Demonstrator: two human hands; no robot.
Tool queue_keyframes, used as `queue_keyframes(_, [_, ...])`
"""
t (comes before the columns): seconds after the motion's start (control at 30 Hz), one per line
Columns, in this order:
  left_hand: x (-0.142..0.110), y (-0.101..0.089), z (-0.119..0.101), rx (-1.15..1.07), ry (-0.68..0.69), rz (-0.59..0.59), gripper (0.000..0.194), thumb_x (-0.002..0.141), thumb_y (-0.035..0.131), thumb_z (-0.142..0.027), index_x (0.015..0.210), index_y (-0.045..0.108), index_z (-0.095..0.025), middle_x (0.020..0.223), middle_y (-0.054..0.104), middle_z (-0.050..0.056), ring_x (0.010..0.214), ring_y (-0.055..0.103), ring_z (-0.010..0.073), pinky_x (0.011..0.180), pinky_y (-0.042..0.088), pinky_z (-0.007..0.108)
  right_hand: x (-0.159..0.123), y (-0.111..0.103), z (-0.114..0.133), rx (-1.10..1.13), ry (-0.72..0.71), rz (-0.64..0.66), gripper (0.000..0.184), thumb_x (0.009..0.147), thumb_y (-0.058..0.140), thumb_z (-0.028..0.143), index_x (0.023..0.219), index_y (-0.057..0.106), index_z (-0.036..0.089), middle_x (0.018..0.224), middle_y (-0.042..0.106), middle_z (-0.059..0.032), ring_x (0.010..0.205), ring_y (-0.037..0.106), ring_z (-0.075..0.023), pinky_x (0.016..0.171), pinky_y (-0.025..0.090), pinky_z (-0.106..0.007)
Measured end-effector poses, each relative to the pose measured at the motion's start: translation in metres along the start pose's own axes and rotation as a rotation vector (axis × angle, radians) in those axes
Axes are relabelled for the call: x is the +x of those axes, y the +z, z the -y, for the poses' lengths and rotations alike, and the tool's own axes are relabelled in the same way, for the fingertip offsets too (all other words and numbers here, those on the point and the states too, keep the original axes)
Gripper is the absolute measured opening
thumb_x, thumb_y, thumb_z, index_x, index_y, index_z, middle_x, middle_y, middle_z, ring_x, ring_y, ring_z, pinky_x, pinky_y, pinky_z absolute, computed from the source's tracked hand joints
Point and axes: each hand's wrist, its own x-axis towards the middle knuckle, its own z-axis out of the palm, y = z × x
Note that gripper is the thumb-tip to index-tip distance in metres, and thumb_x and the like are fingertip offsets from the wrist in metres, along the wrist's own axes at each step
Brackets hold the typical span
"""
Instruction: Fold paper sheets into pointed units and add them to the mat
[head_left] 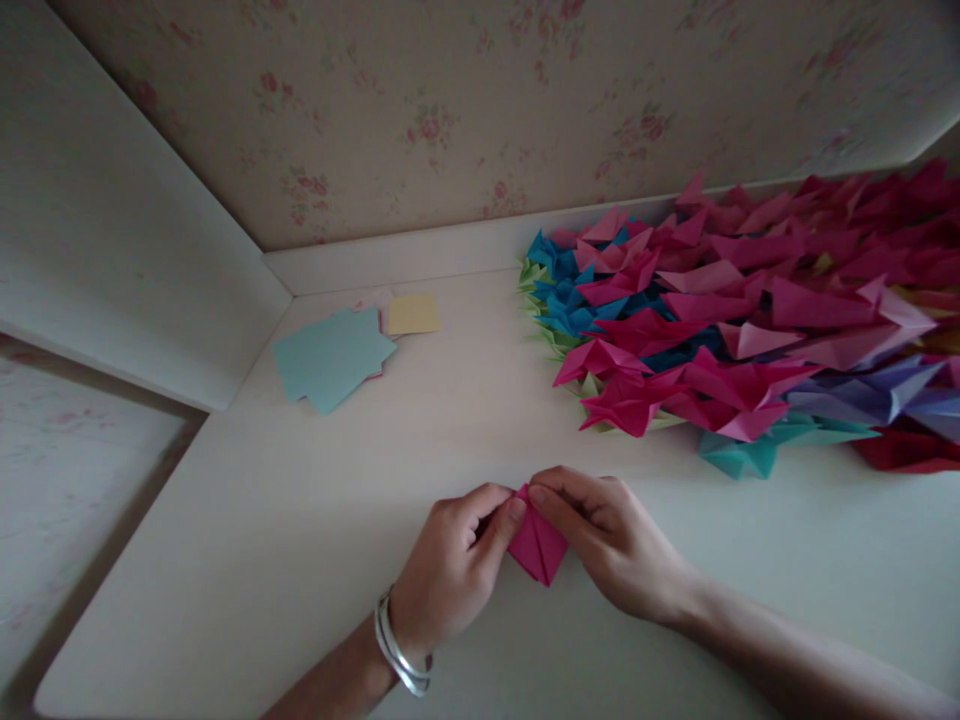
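Observation:
A folded pink origami paper (540,545), diamond-shaped with a crease line down its middle, is held just above the white table. My left hand (457,560) pinches its upper left edge between thumb and fingers. At its top right, the thumb and fingers of my right hand (611,540) are closed on the paper too. The two hands nearly meet at the upper tip, and the fingertips cover part of it. Silver bangles (401,645) circle my left wrist.
Many folded paper pieces (697,310) in pink, blue, green and purple are heaped at the back right. Blue-green paper sheets (330,355) and a yellow paper square (412,314) lie at the back left of the white table (247,540). Floral wallpaper (450,130) rises behind.

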Motion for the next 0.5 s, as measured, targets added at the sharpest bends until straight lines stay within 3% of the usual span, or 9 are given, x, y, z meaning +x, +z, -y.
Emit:
queue_keyframes(0.07, [0.001, 0.002, 0.001, -0.141, -0.084, 0.077, 0.026, 0.096, 0.054, -0.043, 0.096, 0.061, -0.018, 0.064, 0.053, -0.005, 0.052, 0.050, 0.0095, 0.048, 0.037, 0.019, -0.001, 0.001, -0.001, 0.050, -0.018, -0.064, 0.031, 0.100, 0.046, 0.037, 0.080, 0.061, 0.018, 0.067, 0.058, 0.0007, 0.060, 0.051, -0.0136, 0.056, 0.040, -0.024])
queue_keyframes(0.17, [0.001, 0.007, 0.006, -0.357, -0.207, 0.201, 0.042, 0.090, 0.061, -0.051, 0.116, 0.056, -0.018, 0.076, 0.065, 0.001, 0.048, 0.061, 0.0105, 0.040, 0.041, 0.017, -0.002, 0.006, -0.005, 0.138, -0.001, -0.140, 0.029, 0.101, 0.045, 0.040, 0.085, 0.057, 0.020, 0.065, 0.059, 0.0013, 0.057, 0.054, -0.0135, 0.053, 0.042, -0.023])
queue_keyframes(0.3, [0.002, 0.012, 0.008, -0.447, -0.250, 0.180, 0.043, 0.091, 0.056, -0.055, 0.096, 0.062, -0.013, 0.086, 0.072, 0.009, 0.052, 0.067, 0.0108, 0.043, 0.048, 0.016, -0.004, 0.010, -0.009, 0.113, -0.012, -0.140, 0.024, 0.103, 0.042, 0.039, 0.089, 0.051, 0.022, 0.058, 0.054, 0.0052, 0.050, 0.051, -0.0124, 0.050, 0.039, -0.023])
queue_keyframes(0.5, [0.002, 0.009, 0.006, -0.469, -0.285, 0.218, 0.043, 0.092, 0.054, -0.053, 0.078, 0.061, -0.013, 0.062, 0.067, 0.004, 0.036, 0.052, 0.0057, 0.032, 0.035, 0.013, -0.006, 0.003, -0.004, 0.100, -0.020, -0.078, 0.029, 0.102, 0.044, 0.042, 0.089, 0.056, 0.020, 0.074, 0.064, -0.0005, 0.066, 0.059, -0.0141, 0.060, 0.045, -0.023])
